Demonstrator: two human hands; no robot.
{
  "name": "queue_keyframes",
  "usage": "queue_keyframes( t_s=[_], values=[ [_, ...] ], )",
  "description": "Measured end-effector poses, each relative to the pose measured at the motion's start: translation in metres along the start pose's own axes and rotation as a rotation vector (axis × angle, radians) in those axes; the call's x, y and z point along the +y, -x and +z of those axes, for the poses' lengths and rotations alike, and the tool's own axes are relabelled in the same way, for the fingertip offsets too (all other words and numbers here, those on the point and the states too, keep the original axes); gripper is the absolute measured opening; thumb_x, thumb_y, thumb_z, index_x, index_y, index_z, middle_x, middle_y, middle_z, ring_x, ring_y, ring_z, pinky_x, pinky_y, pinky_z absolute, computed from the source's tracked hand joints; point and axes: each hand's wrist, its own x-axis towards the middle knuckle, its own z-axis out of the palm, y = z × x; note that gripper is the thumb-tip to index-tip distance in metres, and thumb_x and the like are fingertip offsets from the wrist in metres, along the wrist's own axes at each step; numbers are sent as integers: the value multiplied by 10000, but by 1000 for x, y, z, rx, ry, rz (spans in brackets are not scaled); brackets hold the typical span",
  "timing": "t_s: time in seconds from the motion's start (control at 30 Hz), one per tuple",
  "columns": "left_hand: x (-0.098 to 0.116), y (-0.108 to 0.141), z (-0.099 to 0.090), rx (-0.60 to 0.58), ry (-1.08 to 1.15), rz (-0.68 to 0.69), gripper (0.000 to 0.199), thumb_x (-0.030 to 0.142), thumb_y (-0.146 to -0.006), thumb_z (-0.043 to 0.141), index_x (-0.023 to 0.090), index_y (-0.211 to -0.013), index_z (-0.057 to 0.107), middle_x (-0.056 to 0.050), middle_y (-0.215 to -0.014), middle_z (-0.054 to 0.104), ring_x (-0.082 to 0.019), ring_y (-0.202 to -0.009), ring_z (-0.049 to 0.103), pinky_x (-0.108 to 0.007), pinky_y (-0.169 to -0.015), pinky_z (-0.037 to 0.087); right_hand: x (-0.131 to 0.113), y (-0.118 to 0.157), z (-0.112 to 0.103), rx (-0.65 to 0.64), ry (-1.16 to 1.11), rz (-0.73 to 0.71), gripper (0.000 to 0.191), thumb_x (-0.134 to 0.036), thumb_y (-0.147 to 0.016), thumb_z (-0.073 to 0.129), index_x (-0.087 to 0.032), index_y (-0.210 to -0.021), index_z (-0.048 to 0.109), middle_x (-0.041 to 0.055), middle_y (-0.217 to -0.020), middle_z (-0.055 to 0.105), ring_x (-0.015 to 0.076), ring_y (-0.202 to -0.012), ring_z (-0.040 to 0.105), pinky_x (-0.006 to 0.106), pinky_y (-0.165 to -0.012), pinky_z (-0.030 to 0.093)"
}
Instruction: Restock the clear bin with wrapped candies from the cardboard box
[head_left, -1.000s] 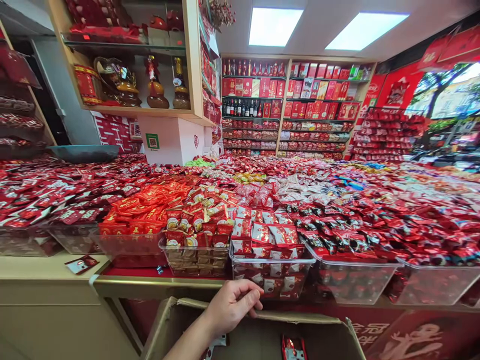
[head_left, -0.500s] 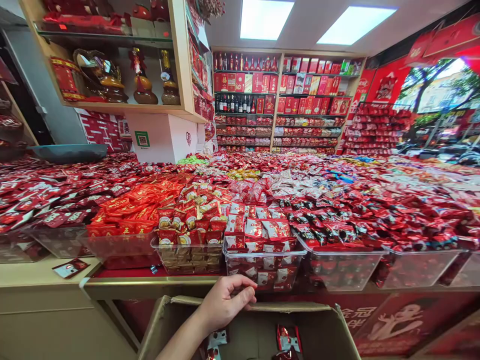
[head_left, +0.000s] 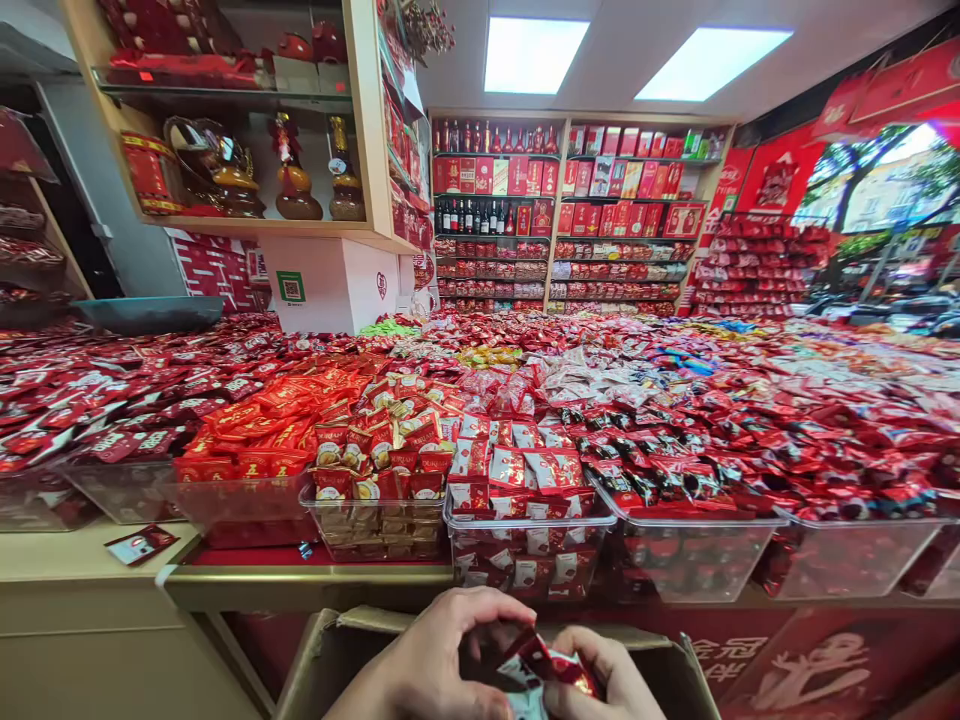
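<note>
Low in the head view, my left hand curls its fingers round the left side of some red and white candy packets. From the right, my right hand pinches the same packets; how many there are is hard to tell. Both hands are over an open cardboard box, whose inside they mostly hide. Just beyond them stands a clear plastic bin filled with red and white packets, some upright in rows.
More clear bins flank it: gold and red durian packets to the left, dark red packets to the right. A metal counter edge runs behind the box. One loose packet lies on the left counter.
My right hand has come into view, and both hands now hold packets. My left hand was above the box's far edge with nothing visible in it. The view has shifted slightly.
</note>
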Motion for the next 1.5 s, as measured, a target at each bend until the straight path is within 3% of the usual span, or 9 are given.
queue_keyframes(
  t_s=[0.1, 0.2, 0.53, 0.63, 0.77, 1.07, 1.27, 1.4, 1.5],
  values=[
    [-2, -2, 3, 39, 14, -37, 704, 379, -545, 744, 227, -1184, 493, -50, -1045, 614, -217, -873, 561, -278, -775, 423, -31, -3, 0, 99, -18, -98, 105, -249, -600, 539, -174, -607, 466, -64, -506, 349, 81, -489, 278, 211, -469, 238],
    [-7, -6, 7, 119, 83, -163, 636, 246, -633, 688, 197, -1220, 448, -35, -950, 639, -169, -749, 576, -248, -685, 444, -43, -16, 4, 144, -9, -167, 97, -241, -620, 545, -164, -617, 486, -57, -513, 385, 83, -493, 294, 209, -465, 247],
    [-12, -15, 3, 248, 101, -118, 271, 314, -728, 632, 157, -948, 660, -34, -824, 673, -181, -784, 577, -237, -722, 425, -10, -40, 6, 8, -87, -212, 161, -282, -680, 605, -158, -666, 503, -63, -531, 411, 75, -495, 328, 205, -480, 265],
    [-10, -15, -1, 220, 182, -134, 250, 309, -739, 624, 142, -922, 660, -32, -811, 662, -174, -779, 567, -239, -721, 422, -10, -38, -5, -73, -193, -158, 217, -316, -662, 659, -155, -777, 569, -37, -586, 519, 85, -515, 421, 211, -502, 323],
    [-10, -16, -7, 145, 264, -163, 265, 307, -717, 648, 140, -922, 653, -27, -824, 657, -176, -809, 557, -251, -753, 411, -10, -34, -13, -53, -342, -161, 322, -301, -648, 696, -197, -931, 583, 44, -882, 651, 168, -742, 587, 287, -674, 442],
    [-17, -17, -9, 7, 303, -199, 280, 316, -709, 648, 133, -920, 661, -31, -828, 661, -164, -751, 554, -262, -738, 411, -9, -26, -11, -47, -631, -193, 357, -254, -701, 669, -225, -1017, 506, 87, -1056, 634, 217, -933, 598, 419, -873, 405],
    [-13, -17, -6, 55, 289, -212, 286, 330, -717, 633, 123, -914, 652, -37, -848, 662, -163, -749, 555, -253, -718, 419, -16, -24, -9, -40, -561, -162, 294, -271, -714, 656, -203, -967, 523, 74, -1056, 634, 207, -1019, 560, 385, -936, 373],
    [-11, -16, -8, 77, 264, -226, 272, 323, -719, 634, 130, -908, 661, -36, -870, 661, -166, -771, 559, -253, -730, 420, -20, -18, -13, -41, -318, -103, 289, -324, -741, 614, -199, -977, 505, 42, -857, 659, 185, -778, 626, 301, -626, 518],
    [-11, -14, -11, 54, 265, -256, 284, 300, -685, 669, 144, -923, 662, -39, -886, 667, -169, -789, 562, -254, -736, 420, -18, -14, -18, 134, -70, -218, 208, -314, -729, 616, -200, -892, 555, 39, -802, 651, 192, -693, 620, 286, -523, 510]
  ],
)
